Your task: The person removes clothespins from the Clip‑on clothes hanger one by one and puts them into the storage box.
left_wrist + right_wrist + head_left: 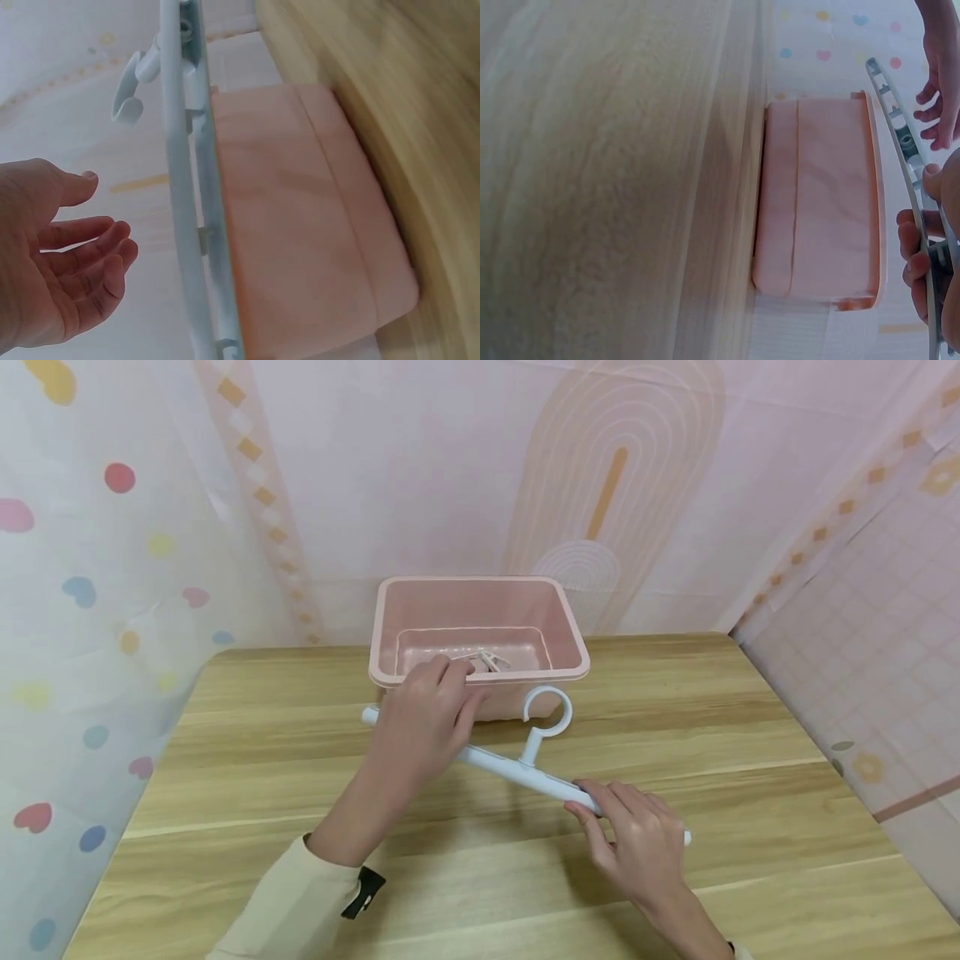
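Note:
My right hand [637,839] grips the right part of a light-blue plastic hanger [510,768], a straight bar with a round open hook [567,710] at its middle. In the right wrist view, the fingers [915,266] curl round the bar. My left hand [423,718] hovers above the hanger's left part, its fingers loosely bent. The left wrist view shows this left hand [67,262] apart from the hanger [180,165], holding nothing. Behind the hanger stands a pink plastic bin [480,581]. Small white pieces [489,660] lie inside it, partly hidden by the rim and the left hand.
The wooden table [225,827] stretches to both sides of the bin. Patterned cloth [420,468] hangs along the back and both sides. A black strap [363,893] shows at the left sleeve [292,893].

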Motion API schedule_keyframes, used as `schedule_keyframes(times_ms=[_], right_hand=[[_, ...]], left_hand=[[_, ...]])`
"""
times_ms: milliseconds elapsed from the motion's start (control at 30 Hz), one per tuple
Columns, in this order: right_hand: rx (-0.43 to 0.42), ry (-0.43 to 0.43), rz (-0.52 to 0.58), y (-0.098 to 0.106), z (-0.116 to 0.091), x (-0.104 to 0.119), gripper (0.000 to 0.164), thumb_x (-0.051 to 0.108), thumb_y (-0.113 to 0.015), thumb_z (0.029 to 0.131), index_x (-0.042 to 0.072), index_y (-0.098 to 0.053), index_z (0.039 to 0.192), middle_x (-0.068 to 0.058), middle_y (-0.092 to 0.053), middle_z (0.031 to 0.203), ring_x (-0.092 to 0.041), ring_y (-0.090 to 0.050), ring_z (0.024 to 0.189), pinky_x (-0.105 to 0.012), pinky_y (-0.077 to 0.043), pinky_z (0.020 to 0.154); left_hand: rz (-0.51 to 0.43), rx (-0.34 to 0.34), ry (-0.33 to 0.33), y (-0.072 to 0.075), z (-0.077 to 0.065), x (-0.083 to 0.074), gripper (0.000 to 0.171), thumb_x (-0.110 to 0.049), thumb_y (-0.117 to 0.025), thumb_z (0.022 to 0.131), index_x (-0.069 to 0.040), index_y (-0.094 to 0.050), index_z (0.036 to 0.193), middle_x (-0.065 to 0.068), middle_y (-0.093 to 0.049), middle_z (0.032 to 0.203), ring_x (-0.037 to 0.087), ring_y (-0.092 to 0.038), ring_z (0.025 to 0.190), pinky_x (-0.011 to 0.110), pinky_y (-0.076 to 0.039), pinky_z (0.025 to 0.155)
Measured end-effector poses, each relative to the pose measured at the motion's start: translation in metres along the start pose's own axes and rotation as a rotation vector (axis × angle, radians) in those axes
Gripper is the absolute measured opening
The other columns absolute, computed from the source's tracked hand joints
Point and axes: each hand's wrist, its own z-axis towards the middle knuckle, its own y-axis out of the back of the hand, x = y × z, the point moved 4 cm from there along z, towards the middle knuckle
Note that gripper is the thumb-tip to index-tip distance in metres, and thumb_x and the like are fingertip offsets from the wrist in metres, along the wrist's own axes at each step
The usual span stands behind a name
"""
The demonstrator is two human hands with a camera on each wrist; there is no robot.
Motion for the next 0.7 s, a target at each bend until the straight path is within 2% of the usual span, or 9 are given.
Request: schedule_keyframes(times_ms=[133, 267, 433, 567, 700], right_hand=[[0.016, 0.001, 0.004, -0.001, -0.001, -0.001, 0.042, 0.048, -0.056, 0.100, 0.012, -0.077, 0.098, 0.003, -0.071, 0.071, -0.012, -0.063, 0.056, -0.030, -0.050, 0.050], [0.035, 0.014, 0.011, -0.003, -0.002, -0.002, 0.042, 0.049, -0.056, 0.100, 0.013, -0.077, 0.098, 0.003, -0.072, 0.071, -0.012, -0.064, 0.057, -0.030, -0.051, 0.050], [0.054, 0.032, 0.016, -0.004, -0.002, -0.003, 0.042, 0.048, -0.055, 0.101, 0.013, -0.077, 0.098, 0.003, -0.073, 0.072, -0.011, -0.063, 0.056, -0.027, -0.049, 0.049], [0.057, 0.044, 0.027, -0.004, -0.003, -0.004, 0.041, 0.048, -0.055, 0.101, 0.013, -0.077, 0.098, 0.002, -0.073, 0.073, -0.010, -0.062, 0.055, -0.026, -0.049, 0.048], [0.050, 0.057, 0.037, -0.003, -0.004, -0.004, 0.042, 0.048, -0.054, 0.101, 0.013, -0.076, 0.097, 0.001, -0.074, 0.073, -0.010, -0.062, 0.055, -0.026, -0.049, 0.048]], left_hand=[[-0.014, -0.029, -0.006, 0.002, -0.013, 0.000, 0.020, -0.018, -0.072, 0.091, -0.001, -0.069, 0.101, 0.010, -0.066, 0.086, 0.023, -0.061, 0.067, 0.036, -0.052, 0.052], [-0.037, -0.035, 0.015, 0.002, -0.028, 0.003, 0.022, -0.018, -0.076, 0.089, -0.002, -0.068, 0.101, 0.008, -0.065, 0.087, 0.021, -0.062, 0.071, 0.035, -0.054, 0.056], [-0.044, -0.051, 0.026, 0.004, -0.045, 0.004, 0.023, -0.018, -0.079, 0.087, -0.003, -0.066, 0.099, 0.008, -0.064, 0.089, 0.022, -0.062, 0.074, 0.034, -0.055, 0.061], [-0.036, -0.083, 0.039, 0.008, -0.054, 0.004, 0.024, -0.018, -0.078, 0.087, -0.002, -0.067, 0.101, 0.009, -0.066, 0.091, 0.024, -0.065, 0.079, 0.035, -0.057, 0.065], [-0.043, -0.107, 0.057, 0.011, -0.061, 0.004, 0.026, -0.017, -0.080, 0.085, -0.001, -0.068, 0.102, 0.009, -0.068, 0.092, 0.024, -0.065, 0.078, 0.034, -0.055, 0.061]])
